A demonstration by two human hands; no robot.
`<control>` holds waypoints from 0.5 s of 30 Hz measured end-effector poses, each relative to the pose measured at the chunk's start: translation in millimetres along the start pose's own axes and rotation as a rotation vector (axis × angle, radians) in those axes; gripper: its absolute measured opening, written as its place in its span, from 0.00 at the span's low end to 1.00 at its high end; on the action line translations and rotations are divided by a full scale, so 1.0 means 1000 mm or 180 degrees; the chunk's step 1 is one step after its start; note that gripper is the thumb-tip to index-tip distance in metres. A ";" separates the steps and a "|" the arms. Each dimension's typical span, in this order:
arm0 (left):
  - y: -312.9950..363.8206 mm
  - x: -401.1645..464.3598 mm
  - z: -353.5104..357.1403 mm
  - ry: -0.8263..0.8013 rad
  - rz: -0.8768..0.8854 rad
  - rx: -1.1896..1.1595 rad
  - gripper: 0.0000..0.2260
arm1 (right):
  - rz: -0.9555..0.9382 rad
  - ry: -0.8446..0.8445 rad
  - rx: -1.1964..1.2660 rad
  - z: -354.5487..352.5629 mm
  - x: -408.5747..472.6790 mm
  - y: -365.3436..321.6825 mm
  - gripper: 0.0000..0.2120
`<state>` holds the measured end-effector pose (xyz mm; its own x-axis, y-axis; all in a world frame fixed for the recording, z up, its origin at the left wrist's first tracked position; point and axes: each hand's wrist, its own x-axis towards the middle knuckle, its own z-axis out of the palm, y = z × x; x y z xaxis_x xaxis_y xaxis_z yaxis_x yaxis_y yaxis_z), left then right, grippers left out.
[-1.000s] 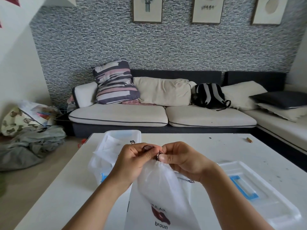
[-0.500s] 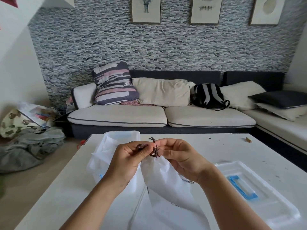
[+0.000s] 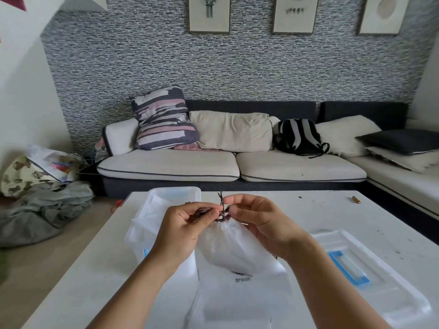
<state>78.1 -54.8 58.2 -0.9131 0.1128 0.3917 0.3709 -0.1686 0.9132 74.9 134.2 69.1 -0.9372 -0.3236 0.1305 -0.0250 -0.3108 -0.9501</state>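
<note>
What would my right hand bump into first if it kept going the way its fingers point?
Probably the left hand: the right hand points leftward across the dark cord both pinch, above the white bag.

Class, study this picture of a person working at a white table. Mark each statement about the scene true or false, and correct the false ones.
1. The left hand and the right hand both pinch the dark brown braided cord at the neck of the white fabric drawstring bag. True.
2. The clear plastic lid with a blue handle lies left of the hands. False: it lies right of them, on the white table.
3. A black and grey backpack sits on the cream-cushioned sofa. True.
4. The bag lies untouched on the floor. False: both hands hold it up by its neck over the table.
</note>
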 end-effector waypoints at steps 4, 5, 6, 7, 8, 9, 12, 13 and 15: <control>-0.003 0.001 0.001 -0.0030 0.0024 0.0025 0.07 | 0.0025 0.0143 0.0337 0.005 0.000 0.004 0.17; -0.003 0.001 0.001 -0.0019 0.0027 0.0039 0.08 | 0.0066 0.0157 0.0406 0.005 0.000 0.004 0.19; -0.003 0.001 0.001 -0.0004 0.0040 0.0062 0.08 | 0.0101 0.0159 0.0490 0.006 0.000 0.004 0.20; -0.004 0.001 0.002 0.0008 0.0059 0.0092 0.08 | 0.0121 0.0164 0.0569 0.006 0.000 0.004 0.21; -0.004 0.000 0.002 0.0021 0.0081 0.0139 0.08 | 0.0133 0.0181 0.0635 0.006 0.000 0.004 0.22; -0.004 0.000 0.002 0.0030 0.0097 0.0195 0.08 | 0.0128 0.0207 0.0674 0.005 0.000 0.004 0.23; -0.007 0.000 0.001 0.0040 0.0180 0.0399 0.04 | 0.0124 0.0304 0.0717 0.005 0.003 0.005 0.22; -0.007 0.000 0.001 0.0063 0.0224 0.0464 0.05 | 0.0139 0.0326 0.0732 0.005 0.004 0.005 0.21; -0.007 0.000 0.001 0.0122 0.0300 0.0549 0.06 | 0.0183 0.0357 0.0784 0.005 0.004 0.006 0.20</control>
<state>75.9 -52.7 51.6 -0.8776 0.0666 0.4748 0.4755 -0.0060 0.8797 72.5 126.3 65.9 -0.9677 -0.2501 0.0332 0.1018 -0.5074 -0.8557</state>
